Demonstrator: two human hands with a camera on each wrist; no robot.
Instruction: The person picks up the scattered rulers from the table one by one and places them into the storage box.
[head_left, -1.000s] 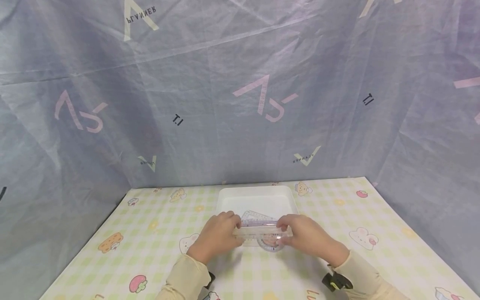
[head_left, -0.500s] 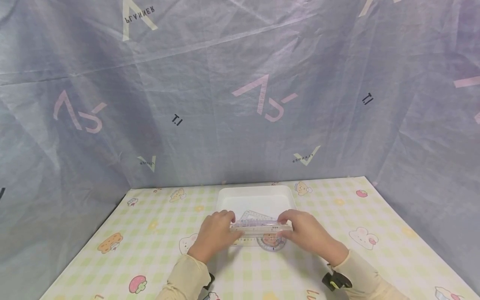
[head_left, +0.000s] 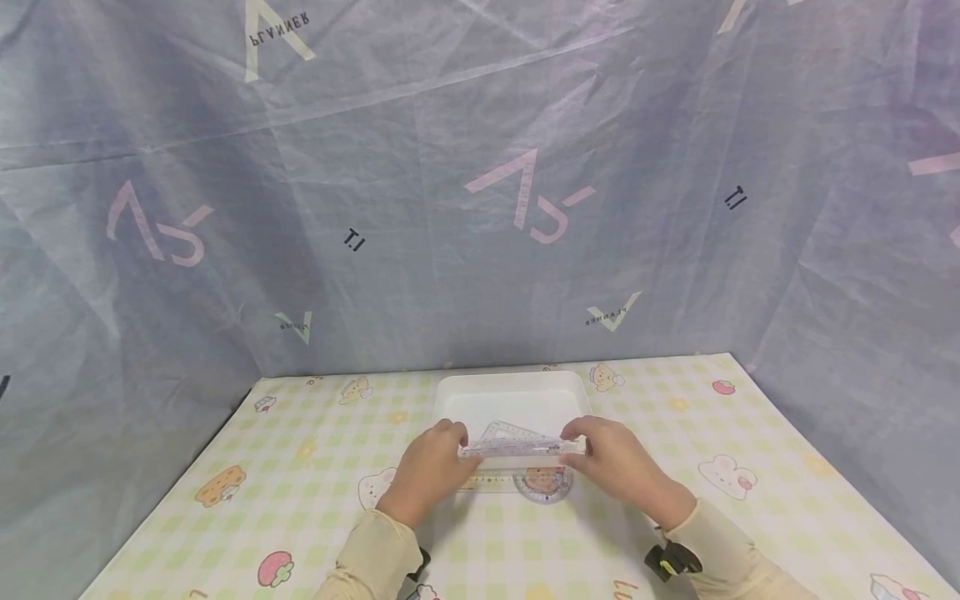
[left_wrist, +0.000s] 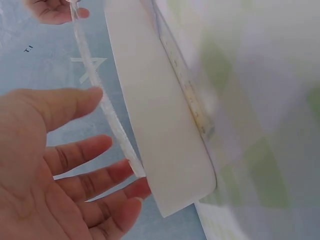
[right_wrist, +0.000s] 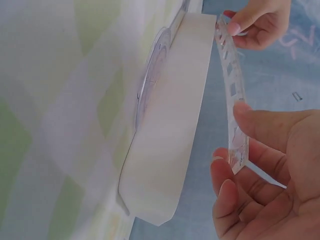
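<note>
Both hands hold a clear ruler (head_left: 513, 448) level over the front rim of a white tray (head_left: 514, 383). My left hand (head_left: 431, 468) pinches its left end between thumb and fingers; my right hand (head_left: 617, 460) pinches the other end. Patterned shapes show along the ruler (right_wrist: 233, 90) in the right wrist view. A clear set square (head_left: 517, 431) is visible inside the tray, partly behind the held ruler. On the cloth at the tray's front lie a second ruler (head_left: 491, 482) with a yellowish band and a round clear protractor (head_left: 543, 487).
The tray's front wall (left_wrist: 145, 100) stands just beside the held ruler. A checked, cartoon-printed cloth (head_left: 315, 517) covers the table. Grey-blue fabric (head_left: 420, 208) hangs behind the table and along its sides.
The held ruler has moved away from me, from above the table items to the tray's front rim. My hands have spread slightly apart, uncovering more of the second ruler and the protractor.
</note>
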